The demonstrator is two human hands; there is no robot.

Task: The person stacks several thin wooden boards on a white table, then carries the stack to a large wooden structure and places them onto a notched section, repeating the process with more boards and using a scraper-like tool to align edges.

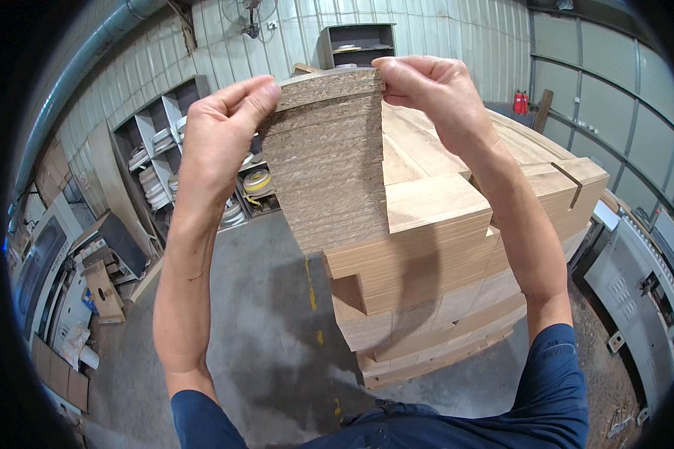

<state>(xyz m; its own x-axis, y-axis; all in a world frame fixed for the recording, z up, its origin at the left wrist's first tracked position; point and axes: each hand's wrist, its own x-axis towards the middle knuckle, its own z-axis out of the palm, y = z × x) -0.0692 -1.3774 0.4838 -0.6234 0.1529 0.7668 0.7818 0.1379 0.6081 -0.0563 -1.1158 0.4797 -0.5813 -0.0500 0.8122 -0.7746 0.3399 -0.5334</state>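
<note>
Fingers of the left hand and right hand pinch opposite ends of the top chipboard panel, which lies between them, visible edge crosswise, neither hand clearly nearer, topping the chipboard stack beside pale boards.

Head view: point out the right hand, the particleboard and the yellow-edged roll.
Right hand [436,91]: head view, back of the hand.
Particleboard [329,161]: head view, middle of its rough face.
Yellow-edged roll [257,180]: head view, its flat upper face.
</note>
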